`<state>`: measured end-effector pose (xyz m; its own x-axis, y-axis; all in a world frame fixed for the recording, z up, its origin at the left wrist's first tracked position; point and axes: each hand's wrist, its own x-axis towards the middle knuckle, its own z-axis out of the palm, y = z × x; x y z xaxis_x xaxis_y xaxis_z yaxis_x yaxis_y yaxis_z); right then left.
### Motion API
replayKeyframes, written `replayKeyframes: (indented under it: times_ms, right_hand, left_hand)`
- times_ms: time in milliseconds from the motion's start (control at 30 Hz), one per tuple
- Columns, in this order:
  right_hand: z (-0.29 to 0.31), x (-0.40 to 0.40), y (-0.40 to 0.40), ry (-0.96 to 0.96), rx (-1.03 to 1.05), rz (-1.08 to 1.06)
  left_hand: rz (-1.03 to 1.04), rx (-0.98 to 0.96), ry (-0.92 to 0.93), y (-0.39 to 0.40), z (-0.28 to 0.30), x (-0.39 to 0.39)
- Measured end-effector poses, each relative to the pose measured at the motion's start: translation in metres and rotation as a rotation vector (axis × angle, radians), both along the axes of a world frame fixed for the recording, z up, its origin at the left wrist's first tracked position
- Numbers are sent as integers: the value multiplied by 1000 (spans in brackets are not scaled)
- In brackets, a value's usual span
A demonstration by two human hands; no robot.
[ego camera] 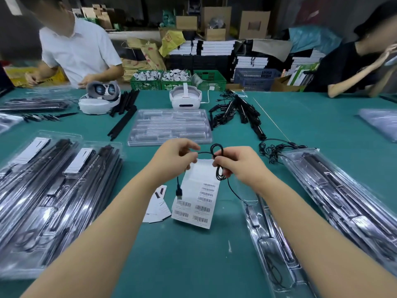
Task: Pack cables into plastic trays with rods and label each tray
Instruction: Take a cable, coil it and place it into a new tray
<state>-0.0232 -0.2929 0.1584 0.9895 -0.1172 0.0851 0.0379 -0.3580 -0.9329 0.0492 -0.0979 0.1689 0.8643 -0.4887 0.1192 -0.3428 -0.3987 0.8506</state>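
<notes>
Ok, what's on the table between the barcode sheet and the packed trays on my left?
In the head view, small white cards lie there beside the barcode sheet; toward the packed trays it's bare green mat.

My green bench [176, 261], a barcode label sheet [196, 203] near its middle, small cards [158, 208] just beside it, packed trays [55, 190] along my left edge, more [343, 196] at the right, empty trays [169, 126] and two white headsets [185, 97] toward the far edge, loose black rods [122, 121] beside them.

Green-topped table [193, 254]; cardboard boxes [254, 24], plastic crates [211, 79] behind.
</notes>
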Motion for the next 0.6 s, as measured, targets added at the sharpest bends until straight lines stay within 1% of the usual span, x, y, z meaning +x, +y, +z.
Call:
replayKeyframes:
  times_ms: [67, 167, 267, 333, 433, 533, 600]
  right_hand:
    - [-3, -1, -6, 13, 111, -16]
    - [-5, -1, -10, 33, 198, -5]
    - [-6, -2, -10, 75, 250, 42]
    - [-7, -3, -8, 92, 304, 61]
    - [-10, -3, -7, 89, 395, 22]
    - [-13, -4, -9, 67, 428, -25]
    - [-14, -5, -11, 75, 486, -44]
  left_hand:
    - [80, -31, 26, 3, -8, 3]
    - [188, -65, -13, 1, -18, 2]
    - [239, -296, 27, -10, -22, -6]
    - [214, -384, 41, -20, -25, -15]
    - [138, -373, 3, -35, -31, -28]
    - [88, -306, -51, -43, -38, -33]
    - [77, -255, -94, -45, -42, -35]
